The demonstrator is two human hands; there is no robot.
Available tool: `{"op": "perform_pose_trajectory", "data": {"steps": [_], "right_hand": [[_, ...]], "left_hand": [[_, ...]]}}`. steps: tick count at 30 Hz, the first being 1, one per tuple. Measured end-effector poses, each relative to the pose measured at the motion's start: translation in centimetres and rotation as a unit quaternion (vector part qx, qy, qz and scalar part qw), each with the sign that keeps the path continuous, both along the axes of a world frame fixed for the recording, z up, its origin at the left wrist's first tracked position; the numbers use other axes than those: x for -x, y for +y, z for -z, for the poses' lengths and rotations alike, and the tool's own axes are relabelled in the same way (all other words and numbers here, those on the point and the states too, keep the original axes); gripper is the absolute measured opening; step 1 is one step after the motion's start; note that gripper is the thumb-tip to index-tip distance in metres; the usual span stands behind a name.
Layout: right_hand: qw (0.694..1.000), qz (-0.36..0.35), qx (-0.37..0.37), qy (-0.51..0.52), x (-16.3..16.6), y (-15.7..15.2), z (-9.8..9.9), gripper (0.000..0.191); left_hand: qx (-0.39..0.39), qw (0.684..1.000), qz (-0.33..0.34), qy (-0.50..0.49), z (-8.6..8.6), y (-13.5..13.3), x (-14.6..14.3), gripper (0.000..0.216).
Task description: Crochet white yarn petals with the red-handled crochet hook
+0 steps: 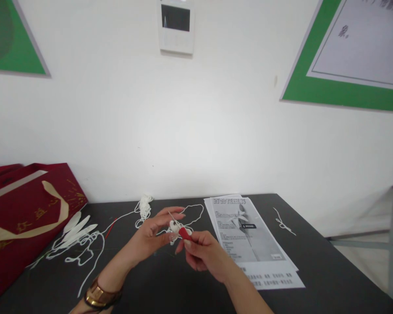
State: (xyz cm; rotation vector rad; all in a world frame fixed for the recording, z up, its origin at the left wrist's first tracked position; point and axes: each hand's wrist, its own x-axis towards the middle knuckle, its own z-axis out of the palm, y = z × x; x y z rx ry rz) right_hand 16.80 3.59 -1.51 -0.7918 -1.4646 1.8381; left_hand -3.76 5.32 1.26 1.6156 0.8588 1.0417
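Note:
Just above the black table, my left hand [147, 235] pinches a small piece of white crochet work [174, 226] between thumb and fingers, its index finger stretched beyond it. My right hand [205, 254] is closed round the red handle of a crochet hook [184, 233]. The hook's thin metal shaft points up and left across the white work, close to my left fingers. White yarn [201, 208] loops out behind both hands. Exactly how the hook's tip meets the stitches is too small to make out.
Printed sheets [258, 244] lie right of my hands, with a short tied white string [283, 224] beyond them. Leftward are a white yarn bundle [145, 206], white petal-shaped pieces [77, 229], a slim red item [111, 227] and a dark red gift bag [29, 209]. A white wall [196, 131] stands behind.

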Motion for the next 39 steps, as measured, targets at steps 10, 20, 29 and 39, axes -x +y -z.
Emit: {"op": "perform_pose_trajectory", "data": {"steps": [10, 20, 29, 39], "right_hand": [[0.998, 0.051, -0.006, -0.037, -0.3, 0.0, -0.5, 0.025], [0.986, 0.131, 0.041, 0.096, -1.2, 0.9, 0.1, 0.027], [0.951, 0.232, 0.058, 0.198, 2.2, -0.1, 1.3, 0.032], [0.955, 0.233, 0.021, 0.183, 1.4, -0.1, 0.8, 0.028]], "left_hand": [[0.083, 0.991, -0.104, -0.03, 0.5, -0.9, -2.4, 0.016], [0.169, 0.968, -0.153, -0.102, 2.2, 0.0, -1.8, 0.032], [0.163, 0.95, -0.196, -0.182, 3.3, -1.7, -4.9, 0.032], [0.104, 0.985, -0.121, -0.071, 2.8, -1.7, -5.1, 0.034]]}}
